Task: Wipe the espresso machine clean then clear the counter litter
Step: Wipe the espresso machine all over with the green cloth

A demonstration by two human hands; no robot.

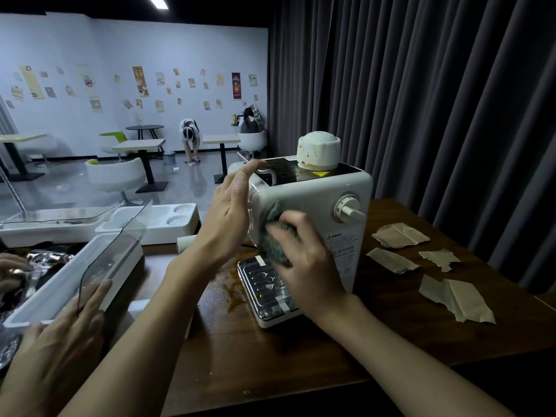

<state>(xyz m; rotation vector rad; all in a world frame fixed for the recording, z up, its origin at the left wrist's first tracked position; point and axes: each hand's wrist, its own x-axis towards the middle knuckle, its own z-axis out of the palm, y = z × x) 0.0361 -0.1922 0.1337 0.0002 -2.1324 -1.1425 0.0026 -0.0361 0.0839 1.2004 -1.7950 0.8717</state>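
A white espresso machine (313,194) stands on the brown wooden counter (270,350). Its domed cap (319,150) carries brown stains. My left hand (231,212) lies flat against the machine's left side, fingers straight. My right hand (304,260) grips a grey-green cloth (273,218) and presses it on the machine's front, above the metal drip tray (264,287). Several torn brown paper scraps (400,236) (457,299) lie on the counter to the right of the machine. A brown spill (231,293) stains the counter left of the drip tray.
A glass-fronted display case (114,251) and a white tray with cup holders (162,221) fill the left side. Another hand (66,326) shows at the glass's near corner, perhaps a reflection. A dark curtain (436,100) hangs behind the counter. Someone bends over far back.
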